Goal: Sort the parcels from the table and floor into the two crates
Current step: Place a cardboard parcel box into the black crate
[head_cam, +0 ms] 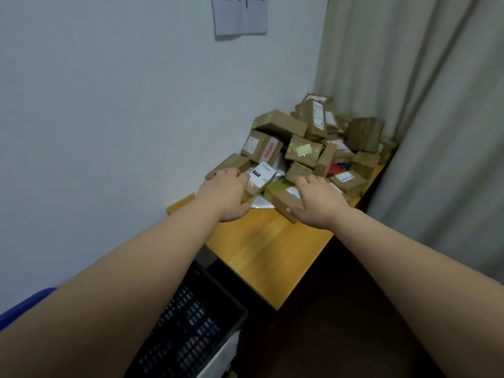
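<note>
Many brown cardboard parcels (313,140) lie in one heap at the far right end of the wooden tabletop (261,252), in the corner between the pale wall (109,105) and the grey curtain (436,105). The curtain hangs along the right side of the tabletop and the wall runs along its left side. A white sheet of paper (240,15) with dark writing is fixed high on the wall; the writing is cut off by the frame. A dark crate (196,323) with a grid of holes stands on the floor at the near left, just beside the near end of the tabletop. Something blue (24,304) shows at the left edge, behind the left forearm; what it is I cannot tell.

Both arms reach to the near edge of the heap. The left hand (225,193) lies on a small parcel with a white label (259,177), its fingers curled over the parcel's far left edge and its thumb at the near side, so its grip closes on this parcel. The right hand (316,200) takes a flat brown box (286,199) with a small blue and white label; the fingers bend over the top and the thumb presses the near edge, so the grip is pinching the box. A silver plastic bag (261,203) lies under these two parcels. A yellow block (180,204) lies against the wall, left of the left wrist.
</note>
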The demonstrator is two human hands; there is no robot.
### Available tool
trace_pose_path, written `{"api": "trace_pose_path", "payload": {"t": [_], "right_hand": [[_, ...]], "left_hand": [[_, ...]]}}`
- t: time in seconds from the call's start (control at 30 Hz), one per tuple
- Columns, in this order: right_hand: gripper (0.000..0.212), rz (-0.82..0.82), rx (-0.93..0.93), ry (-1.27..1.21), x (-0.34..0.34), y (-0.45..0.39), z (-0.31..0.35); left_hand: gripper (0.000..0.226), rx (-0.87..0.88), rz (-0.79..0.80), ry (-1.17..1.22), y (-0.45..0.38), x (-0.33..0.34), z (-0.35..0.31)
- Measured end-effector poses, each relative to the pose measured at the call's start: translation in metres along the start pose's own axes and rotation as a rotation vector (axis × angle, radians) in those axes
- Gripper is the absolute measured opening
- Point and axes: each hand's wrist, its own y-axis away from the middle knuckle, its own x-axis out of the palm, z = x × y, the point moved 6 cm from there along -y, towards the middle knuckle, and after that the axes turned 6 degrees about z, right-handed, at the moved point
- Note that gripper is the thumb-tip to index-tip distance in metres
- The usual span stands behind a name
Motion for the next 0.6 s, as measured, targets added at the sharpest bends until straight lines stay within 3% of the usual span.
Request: {"api": "trace_pose_path", "payload": {"t": [0.3, 0.6], "right_hand": [[0.067, -0.014, 0.029, -0.064, 0.008, -0.052, -0.093], [0.07, 0.058, 0.019, -0.063, 0.036, -0.15, -0.151]], "left_hand": [[0.063, -0.02, -0.005, -0.054, -0.08, -0.013, -0.031], [0.07, 0.003, 0.038, -0.041, -0.191, 0.036, -0.024]]}}
